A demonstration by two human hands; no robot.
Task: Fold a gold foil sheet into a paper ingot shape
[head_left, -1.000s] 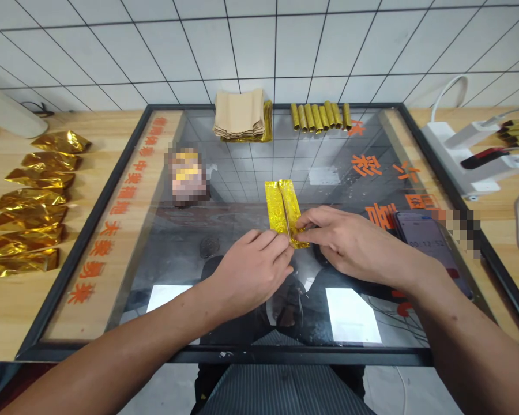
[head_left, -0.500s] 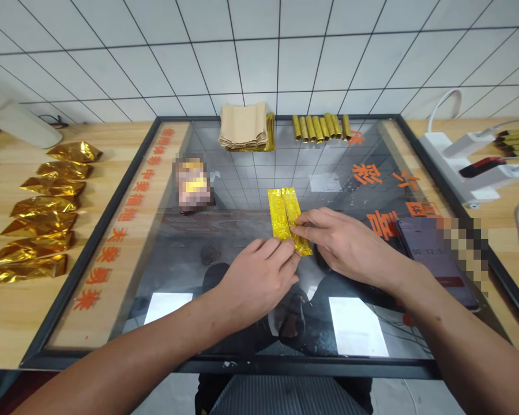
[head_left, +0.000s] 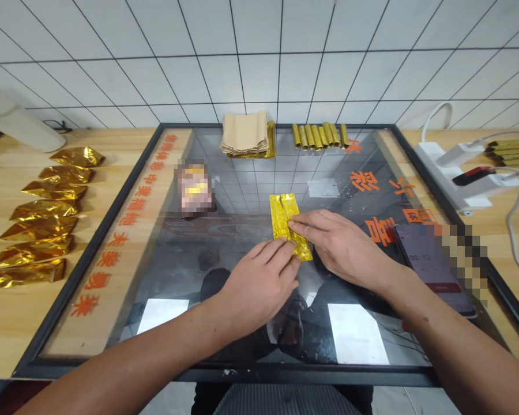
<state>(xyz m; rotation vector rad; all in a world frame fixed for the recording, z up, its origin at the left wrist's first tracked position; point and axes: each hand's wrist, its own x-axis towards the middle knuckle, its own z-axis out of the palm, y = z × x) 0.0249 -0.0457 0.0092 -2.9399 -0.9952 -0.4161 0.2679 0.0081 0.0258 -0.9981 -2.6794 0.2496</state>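
Head view: folded gold foil (head_left: 281,214) flat on glass tabletop (head_left: 242,236), centre. My left hand (head_left: 262,282) bunched, fingertips pressing its near end; my right hand (head_left: 335,242), thumb and forefinger together, pressing its lengthwise seam.

The camera is looking from the person's head, above the near edge of the glass-topped table (head_left: 242,230), and is facing forward and steeply down. It is viewing the left hand (head_left: 259,282) and right hand (head_left: 341,242) from close above, near mid-view, while taking in the tiled wall (head_left: 259,34) farther off at the top and the person's clothing (head_left: 294,399) at the bottom.
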